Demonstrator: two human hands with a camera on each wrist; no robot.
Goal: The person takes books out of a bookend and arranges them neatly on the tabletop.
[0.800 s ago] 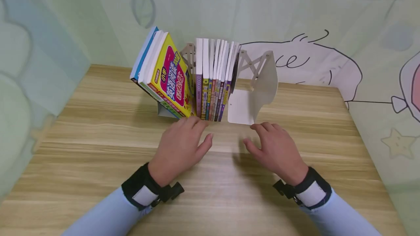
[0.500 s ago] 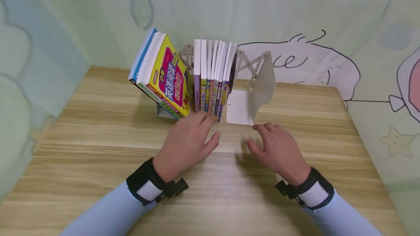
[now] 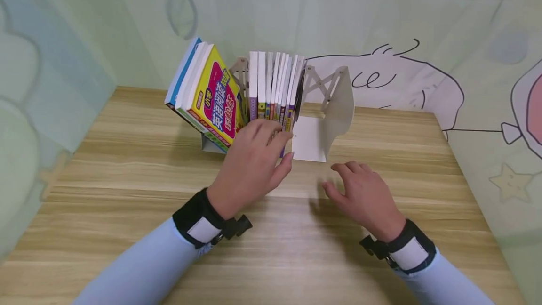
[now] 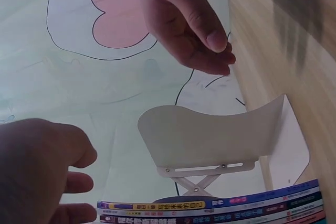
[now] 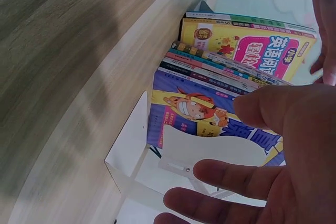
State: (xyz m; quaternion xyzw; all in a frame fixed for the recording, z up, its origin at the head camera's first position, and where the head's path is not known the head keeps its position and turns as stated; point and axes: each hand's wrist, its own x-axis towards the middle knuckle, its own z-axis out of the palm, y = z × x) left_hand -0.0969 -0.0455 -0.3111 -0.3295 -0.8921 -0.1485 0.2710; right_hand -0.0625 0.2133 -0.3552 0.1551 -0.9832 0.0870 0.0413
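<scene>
Several slim books [image 3: 277, 79] stand upright in a row inside a white expanding book rack [image 3: 342, 107]. To their left, thicker books lean over, the front one with a yellow cover [image 3: 215, 102]. My left hand [image 3: 254, 166] is in front of the slim books' spines, covering their lower parts; its fingers are loosely bent and hold nothing. Whether the fingertips touch the spines is hidden. My right hand [image 3: 366, 199] hovers over the table in front of the rack's right end, fingers relaxed and holding nothing. The right wrist view shows a purple cover [image 5: 194, 111] beside the rack's end plate.
The wood-grain table [image 3: 127, 211] runs back to a printed cloth wall [image 3: 262, 8]. The rack's right section, with its flat base plate [image 3: 309, 140] and crossed metal bars [image 3: 325, 86], has no books on it. Another printed wall [image 3: 512, 154] borders the table's right side.
My left hand has moved right and forward, from the leaning books' lower edge to the slim books' spines. My right hand has shifted slightly to the right. The books look unmoved.
</scene>
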